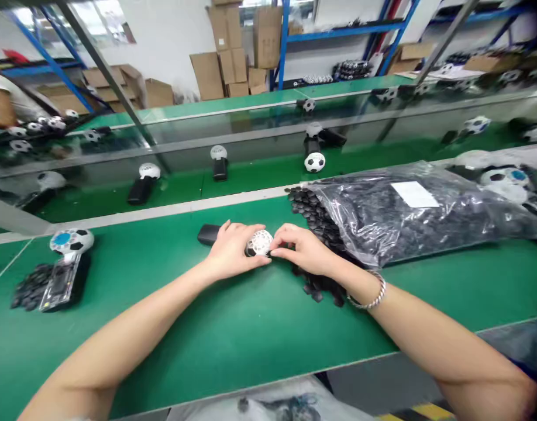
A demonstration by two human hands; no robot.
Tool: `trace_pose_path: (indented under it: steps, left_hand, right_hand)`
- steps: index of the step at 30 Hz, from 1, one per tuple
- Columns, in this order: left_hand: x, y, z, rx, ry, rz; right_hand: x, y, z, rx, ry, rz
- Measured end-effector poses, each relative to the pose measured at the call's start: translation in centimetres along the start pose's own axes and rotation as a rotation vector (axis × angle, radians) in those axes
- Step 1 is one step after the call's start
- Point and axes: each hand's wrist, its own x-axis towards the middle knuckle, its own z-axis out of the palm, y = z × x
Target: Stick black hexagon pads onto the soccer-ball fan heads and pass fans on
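Note:
My left hand [233,248] is wrapped round a soccer-ball-shaped device, whose white ball head [260,241] shows between my hands. Its black handle [207,234] sticks out to the left behind my fingers. At the right side of the ball, my right hand [297,248] pinches with thumb and forefinger; a small dark piece shows at the fingertips, touching the ball's edge. Just beyond that hand lies a heap of small black pieces [315,219], spilling from a clear plastic bag [409,210].
On the left of the green table [185,339] stands a soccer-ball device [71,263] with a pile of black pieces [31,286] beside it. Several similar devices lie on the green conveyor [181,187] behind a pale rail [198,204]. A person's arm [0,108] shows at the far left.

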Motion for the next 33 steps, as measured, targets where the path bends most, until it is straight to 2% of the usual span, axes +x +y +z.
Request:
trace_pose_path:
  steps: [8, 13, 16, 19, 22, 24, 28, 30, 33]
  left_hand:
    - [0.3, 0.2, 0.5, -0.014, 0.053, -0.034]
    - [0.2, 0.2, 0.6, -0.032, 0.068, -0.027]
    - [0.3, 0.4, 0.6, -0.034, 0.088, -0.037]
    - [0.5, 0.4, 0.6, -0.043, 0.110, -0.042]
    - [0.4, 0.0, 0.5, -0.074, 0.084, 0.028]
    - [0.3, -0.4, 0.4, -0.093, 0.053, 0.107]
    - [0.2, -0.5, 0.1, -0.069, 0.051, 0.119]
    - [0.2, -0.3, -0.4, -0.068, -0.001, 0.112]
    - [0.1, 0.1, -0.9, -0.104, -0.168, 0.118]
  right_hand:
    - [-0.2, 0.1, 0.8, 0.100, 0.069, 0.010]
    - [-0.2, 0.1, 1.2, 0.243, 0.103, 0.157]
    - [0.1, 0.2, 1.5, 0.357, 0.066, 0.252]
    - [0.5, 0.2, 1.6, 0.400, 0.055, 0.289]
    - [0.9, 0.5, 0.7, 0.387, -0.012, 0.290]
    - [1.1, 1.0, -0.5, 0.307, -0.008, 0.279]
    - [0.9, 2.0, -3.2, -0.126, 0.170, 0.320]
    - [0.7, 2.2, -3.8, -0.275, 0.119, 0.320]
    - [0.6, 2.0, -3.3, -0.396, 0.035, 0.268]
